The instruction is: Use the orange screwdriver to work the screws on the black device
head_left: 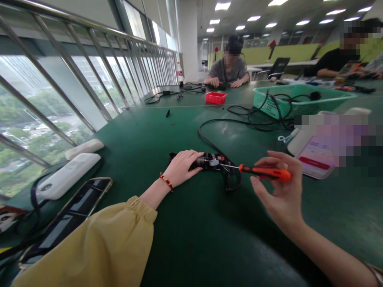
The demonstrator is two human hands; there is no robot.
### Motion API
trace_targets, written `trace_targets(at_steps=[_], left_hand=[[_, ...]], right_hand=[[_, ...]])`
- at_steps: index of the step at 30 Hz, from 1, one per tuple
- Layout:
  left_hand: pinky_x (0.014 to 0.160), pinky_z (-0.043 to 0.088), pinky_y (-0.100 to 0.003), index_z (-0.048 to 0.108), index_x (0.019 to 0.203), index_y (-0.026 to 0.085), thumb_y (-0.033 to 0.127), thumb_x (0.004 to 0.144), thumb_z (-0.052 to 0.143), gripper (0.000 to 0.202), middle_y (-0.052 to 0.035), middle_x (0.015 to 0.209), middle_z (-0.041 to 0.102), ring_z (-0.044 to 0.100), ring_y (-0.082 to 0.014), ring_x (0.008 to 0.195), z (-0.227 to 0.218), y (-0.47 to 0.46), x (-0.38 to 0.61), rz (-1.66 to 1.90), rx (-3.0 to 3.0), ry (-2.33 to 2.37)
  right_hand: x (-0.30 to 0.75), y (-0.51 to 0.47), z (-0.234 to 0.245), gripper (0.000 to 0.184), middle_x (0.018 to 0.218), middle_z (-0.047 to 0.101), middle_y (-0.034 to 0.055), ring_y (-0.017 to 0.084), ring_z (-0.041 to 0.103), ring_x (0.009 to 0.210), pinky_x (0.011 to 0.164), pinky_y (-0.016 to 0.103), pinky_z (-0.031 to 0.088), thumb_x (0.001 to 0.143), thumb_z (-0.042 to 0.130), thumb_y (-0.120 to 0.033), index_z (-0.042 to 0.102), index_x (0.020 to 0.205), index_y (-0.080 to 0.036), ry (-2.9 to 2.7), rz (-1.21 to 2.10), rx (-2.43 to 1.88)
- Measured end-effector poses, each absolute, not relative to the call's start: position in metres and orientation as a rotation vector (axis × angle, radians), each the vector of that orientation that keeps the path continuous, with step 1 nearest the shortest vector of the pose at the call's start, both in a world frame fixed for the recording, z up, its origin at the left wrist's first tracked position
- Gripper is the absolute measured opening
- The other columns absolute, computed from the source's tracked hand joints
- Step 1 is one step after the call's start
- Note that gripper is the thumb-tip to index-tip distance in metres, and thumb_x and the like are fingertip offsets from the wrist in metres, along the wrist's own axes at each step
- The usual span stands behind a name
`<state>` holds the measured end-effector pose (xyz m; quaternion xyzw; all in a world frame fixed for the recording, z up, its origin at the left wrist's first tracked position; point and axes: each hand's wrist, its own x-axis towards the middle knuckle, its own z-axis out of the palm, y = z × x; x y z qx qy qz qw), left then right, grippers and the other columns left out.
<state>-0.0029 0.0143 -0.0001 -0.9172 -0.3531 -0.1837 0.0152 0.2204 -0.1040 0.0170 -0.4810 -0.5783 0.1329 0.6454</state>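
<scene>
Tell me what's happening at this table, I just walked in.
Someone's left hand lies over a black device with its inner parts exposed. The right hand holds an orange-and-black screwdriver, its tip at the exposed parts; whether it touches is too small to tell. Across the table, another person sits with both hands on it.

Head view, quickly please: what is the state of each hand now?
Left hand: laid over the black device; whether it grips cannot be told.
Right hand: closed loosely, holding the orange-and-black screwdriver.
</scene>
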Motion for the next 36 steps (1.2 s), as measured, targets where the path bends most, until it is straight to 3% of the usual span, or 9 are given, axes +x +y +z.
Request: trace_targets(at_steps=[2, 6, 13, 16, 18, 22, 27, 32, 36], left_hand=[[0.088, 0.041, -0.038, 0.046, 0.119, 0.017, 0.032, 0.083, 0.052, 0.039, -0.0075, 0.108, 0.056, 0.052, -0.0210, 0.097, 0.000, 0.014, -0.003, -0.568, -2.855, -1.104], [0.088, 0.041, -0.037, 0.046, 0.120, 0.016, 0.032, 0.084, 0.052, 0.039, -0.0076, 0.108, 0.057, 0.052, -0.0210, 0.097, 0.000, 0.014, -0.002, -0.553, -2.857, -1.110], [0.090, 0.040, -0.038, 0.046, 0.119, 0.017, 0.032, 0.083, 0.052, 0.039, -0.0074, 0.109, 0.056, 0.052, -0.0209, 0.098, 0.000, 0.015, -0.003, -0.552, -2.867, -1.130], [0.090, 0.041, -0.039, 0.046, 0.119, 0.017, 0.032, 0.083, 0.053, 0.039, -0.0073, 0.109, 0.056, 0.052, -0.0210, 0.098, 0.001, 0.014, -0.003, -0.566, -2.877, -1.147], [0.090, 0.041, -0.038, 0.046, 0.119, 0.017, 0.031, 0.083, 0.053, 0.040, -0.0072, 0.110, 0.057, 0.052, -0.0210, 0.099, 0.002, 0.014, -0.004, -0.576, -2.886, -1.156], [0.092, 0.041, -0.038, 0.045, 0.120, 0.018, 0.030, 0.082, 0.055, 0.040, -0.0064, 0.110, 0.057, 0.052, -0.0204, 0.101, 0.003, 0.013, -0.005, -0.611, -2.905, -1.167], [0.093, 0.041, -0.039, 0.045, 0.120, 0.020, 0.028, 0.082, 0.055, 0.040, -0.0061, 0.111, 0.057, 0.053, -0.0203, 0.102, 0.005, 0.013, -0.006, -0.619, -2.908, -1.205], [0.095, 0.040, -0.040, 0.044, 0.121, 0.018, 0.027, 0.081, 0.057, 0.043, -0.0066, 0.112, 0.057, 0.052, -0.0208, 0.104, 0.007, 0.012, -0.006, -0.586, -2.917, -1.242], [0.094, 0.040, -0.040, 0.045, 0.121, 0.018, 0.027, 0.081, 0.057, 0.042, -0.0072, 0.112, 0.057, 0.052, -0.0208, 0.103, 0.007, 0.013, -0.006, -0.599, -2.922, -1.255]], right_hand=[[0.221, -0.104, 0.017, 0.046, 0.072, 0.049, -0.0022, 0.013, 0.050, 0.056, 0.045, 0.025, 0.041, 0.070, 0.067, -0.022, 0.043, 0.110, -0.025, -1.322, 0.342, -1.152], [0.223, -0.105, 0.017, 0.017, 0.063, 0.050, -0.0037, 0.008, 0.044, 0.044, 0.039, 0.021, 0.036, 0.076, 0.062, -0.028, 0.054, 0.089, -0.021, -1.344, 0.382, -1.302], [0.222, -0.101, 0.016, 0.043, 0.071, 0.048, -0.0042, 0.010, 0.048, 0.056, 0.049, 0.022, 0.042, 0.071, 0.063, -0.018, 0.043, 0.108, -0.023, -1.356, 0.362, -1.121], [0.223, -0.102, 0.016, 0.028, 0.054, 0.039, -0.0085, 0.007, 0.036, 0.041, 0.037, 0.020, 0.030, 0.076, 0.060, -0.023, 0.048, 0.101, -0.022, -1.370, 0.457, -1.208], [0.223, -0.103, 0.015, 0.019, 0.053, 0.041, -0.0074, 0.007, 0.038, 0.041, 0.037, 0.020, 0.031, 0.077, 0.059, -0.024, 0.051, 0.094, -0.021, -1.364, 0.455, -1.250], [0.222, -0.101, 0.012, 0.025, 0.058, 0.044, -0.0063, 0.008, 0.041, 0.044, 0.039, 0.020, 0.034, 0.076, 0.060, -0.021, 0.050, 0.099, -0.021, -1.350, 0.417, -1.227], [0.224, -0.093, 0.013, 0.041, 0.075, 0.051, -0.0009, 0.013, 0.054, 0.065, 0.057, 0.025, 0.047, 0.071, 0.062, -0.017, 0.045, 0.108, -0.022, -1.292, 0.265, -1.144], [0.227, -0.096, 0.012, 0.020, 0.058, 0.046, -0.0053, 0.007, 0.042, 0.042, 0.038, 0.019, 0.034, 0.078, 0.058, -0.023, 0.051, 0.096, -0.021, -1.359, 0.453, -1.268], [0.226, -0.098, 0.012, 0.026, 0.068, 0.052, -0.0020, 0.010, 0.051, 0.053, 0.046, 0.021, 0.042, 0.075, 0.060, -0.021, 0.051, 0.099, -0.021, -1.315, 0.386, -1.245]])
